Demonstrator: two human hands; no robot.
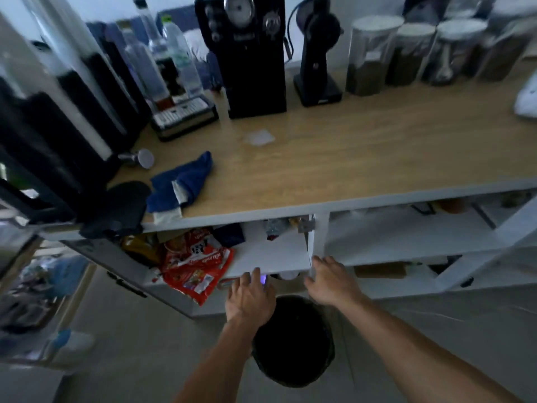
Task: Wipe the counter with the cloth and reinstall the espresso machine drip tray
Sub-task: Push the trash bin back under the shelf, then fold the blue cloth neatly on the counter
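Bare, both hands reach low toward the white shelf [273,251] under the desk [363,158]. The left hand [251,298] lies palm down with fingers loosely spread, its fingertips at the shelf's front edge; whether its grip holds the small object under them cannot be told. The right hand [331,282] is released, fingers splayed, touching the shelf's upright divider and clasping nothing. A blue cloth [180,184] lies crumpled and untouched on the wood-grain desk near its left front edge, a pale label showing in its folds. The drip tray [184,116], with its slotted metal grille, sits on the desk just left of the black espresso machine [250,56], apart from it. A red snack bag [194,266] hangs over the shelf's edge beside the left hand.
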